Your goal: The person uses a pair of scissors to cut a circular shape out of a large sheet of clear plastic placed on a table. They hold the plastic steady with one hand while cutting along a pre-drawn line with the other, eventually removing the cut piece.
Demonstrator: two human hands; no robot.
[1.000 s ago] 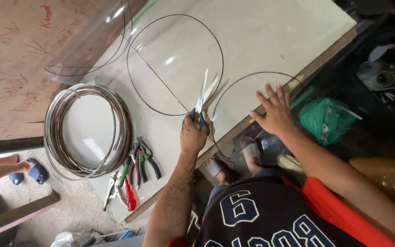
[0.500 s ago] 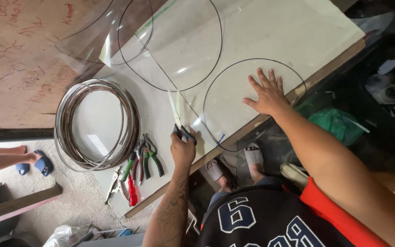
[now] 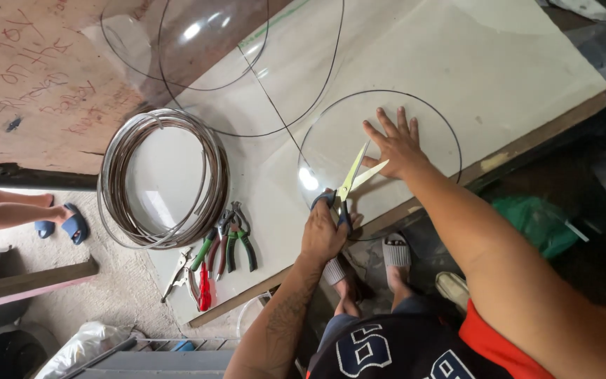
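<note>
Head view: left hand point(image 3: 324, 235) grip closed around scissors point(image 3: 351, 179), blades apart; right hand point(image 3: 395, 144) spread flat, apparently on clear sheet point(image 3: 415, 119).

A pale worktop point(image 3: 499, 63) carries a clear plastic sheet point(image 3: 275, 133) with drawn circles, a wire coil point(image 3: 159, 179) at left, and pliers point(image 3: 229, 242) lower left.

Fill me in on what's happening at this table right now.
A person is cutting a clear plastic sheet with scissors. The left hand grips the scissor handles, blades open over a circle drawn on the sheet. The right hand lies flat, fingers spread, pressing the sheet onto the white table. A wire coil and several pliers lie to the left, untouched.
</note>
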